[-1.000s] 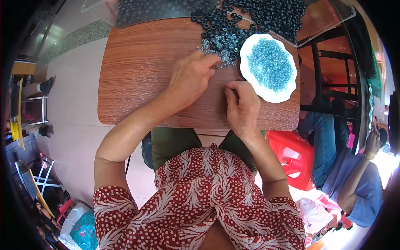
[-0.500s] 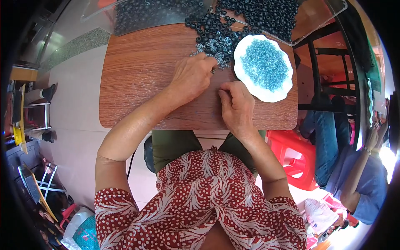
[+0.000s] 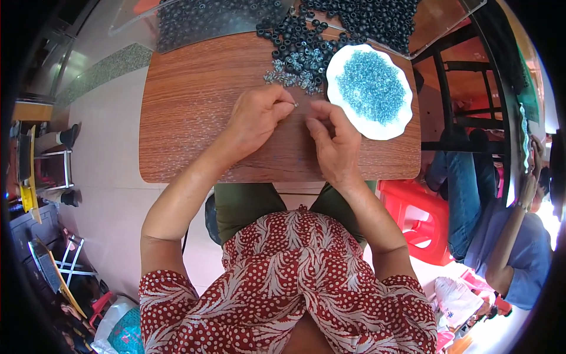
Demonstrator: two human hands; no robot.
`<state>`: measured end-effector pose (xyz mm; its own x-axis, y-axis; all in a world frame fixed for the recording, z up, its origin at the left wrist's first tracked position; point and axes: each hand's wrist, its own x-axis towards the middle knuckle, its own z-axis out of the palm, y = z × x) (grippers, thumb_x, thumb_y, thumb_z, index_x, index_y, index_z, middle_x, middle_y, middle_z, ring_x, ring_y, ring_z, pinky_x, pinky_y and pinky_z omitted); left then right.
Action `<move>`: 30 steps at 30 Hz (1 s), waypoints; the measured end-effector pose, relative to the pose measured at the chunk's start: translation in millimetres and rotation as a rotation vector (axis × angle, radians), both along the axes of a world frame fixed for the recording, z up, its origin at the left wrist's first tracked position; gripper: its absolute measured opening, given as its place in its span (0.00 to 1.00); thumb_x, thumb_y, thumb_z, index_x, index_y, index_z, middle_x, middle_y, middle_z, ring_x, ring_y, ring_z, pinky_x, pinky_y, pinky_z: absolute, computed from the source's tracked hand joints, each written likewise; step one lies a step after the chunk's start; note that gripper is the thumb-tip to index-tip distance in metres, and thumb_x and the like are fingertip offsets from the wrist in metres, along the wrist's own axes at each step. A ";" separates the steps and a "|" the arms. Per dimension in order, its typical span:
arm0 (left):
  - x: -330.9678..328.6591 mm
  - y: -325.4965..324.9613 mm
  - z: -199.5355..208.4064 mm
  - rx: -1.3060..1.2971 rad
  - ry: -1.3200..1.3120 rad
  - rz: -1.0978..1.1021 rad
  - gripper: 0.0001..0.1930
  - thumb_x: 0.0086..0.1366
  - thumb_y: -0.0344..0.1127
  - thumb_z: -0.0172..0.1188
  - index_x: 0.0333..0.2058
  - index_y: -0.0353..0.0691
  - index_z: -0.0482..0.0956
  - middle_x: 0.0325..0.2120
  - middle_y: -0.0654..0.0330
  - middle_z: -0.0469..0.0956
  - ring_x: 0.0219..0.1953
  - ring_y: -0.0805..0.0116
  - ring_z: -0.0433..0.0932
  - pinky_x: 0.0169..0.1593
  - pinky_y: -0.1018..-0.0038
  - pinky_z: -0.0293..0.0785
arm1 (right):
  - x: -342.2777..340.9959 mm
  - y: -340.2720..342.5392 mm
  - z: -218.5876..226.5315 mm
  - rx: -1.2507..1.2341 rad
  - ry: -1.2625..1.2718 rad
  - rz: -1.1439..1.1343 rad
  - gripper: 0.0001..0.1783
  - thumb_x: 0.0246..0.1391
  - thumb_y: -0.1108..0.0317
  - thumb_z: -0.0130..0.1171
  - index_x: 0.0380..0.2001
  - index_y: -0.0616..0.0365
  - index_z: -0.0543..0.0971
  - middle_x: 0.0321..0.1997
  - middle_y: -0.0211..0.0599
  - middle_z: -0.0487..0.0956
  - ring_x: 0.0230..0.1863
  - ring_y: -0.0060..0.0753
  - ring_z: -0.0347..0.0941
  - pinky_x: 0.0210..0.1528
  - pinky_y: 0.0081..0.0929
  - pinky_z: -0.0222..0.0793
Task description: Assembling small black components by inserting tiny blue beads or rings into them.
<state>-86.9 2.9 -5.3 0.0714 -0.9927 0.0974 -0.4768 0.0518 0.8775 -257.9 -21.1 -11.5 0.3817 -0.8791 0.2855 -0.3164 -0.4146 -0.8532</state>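
My left hand (image 3: 257, 118) is closed over the middle of the wooden table, pinching a tiny clear piece (image 3: 296, 105) at its thumb and fingertip. Facing it, a short gap away, is my right hand (image 3: 339, 141), its fingers curled; whatever they hold is hidden. Just beyond both hands lies a small pile of clear ring-like pieces (image 3: 289, 78), running into loose black rings (image 3: 295, 36). A white scalloped plate (image 3: 383, 134), heaped with clear bluish pieces (image 3: 374, 85), stands right of the pile, close to my right hand.
Clear plastic bins of black rings (image 3: 215, 23) stand along the far edge of the brown table (image 3: 183, 106). A red plastic stool (image 3: 415, 227) is beyond the table's near right corner. Another person in a blue top (image 3: 525, 253) sits at the right.
My left hand has drawn back from the pile toward me, and a tiny clear piece now shows at its fingertips. My right hand has shifted slightly, its forefinger reaching further toward the left.
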 end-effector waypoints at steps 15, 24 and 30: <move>0.4 15.0 11.7 0.196 0.693 -0.014 0.07 0.63 0.34 0.53 0.33 0.37 0.75 0.21 0.69 0.71 0.21 0.85 0.65 0.23 0.89 0.60 | 14.9 -4.1 11.0 0.115 -0.189 0.115 0.09 0.51 0.77 0.57 0.37 0.65 0.76 0.28 0.27 0.75 0.27 0.14 0.67 0.29 0.11 0.64; -10.2 16.9 4.3 0.107 0.449 0.098 0.05 0.62 0.32 0.52 0.30 0.38 0.74 0.21 0.70 0.70 0.22 0.83 0.65 0.24 0.86 0.62 | 19.4 -0.9 8.9 0.217 -0.124 0.078 0.05 0.54 0.75 0.54 0.34 0.64 0.74 0.26 0.28 0.75 0.25 0.13 0.65 0.26 0.11 0.62; -17.9 17.1 -0.3 -0.140 0.152 0.225 0.04 0.61 0.30 0.53 0.29 0.36 0.73 0.21 0.64 0.70 0.23 0.78 0.67 0.27 0.82 0.65 | 24.3 -4.2 18.6 0.576 -0.256 0.056 0.07 0.56 0.71 0.51 0.33 0.64 0.73 0.25 0.30 0.75 0.22 0.15 0.65 0.23 0.12 0.61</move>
<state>-104.8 20.0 -5.6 0.3122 -0.9279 0.2038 -0.3540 0.0854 0.9313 -233.6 -25.2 7.1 0.4140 -0.8995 -0.1394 -0.0641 0.1239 -0.9902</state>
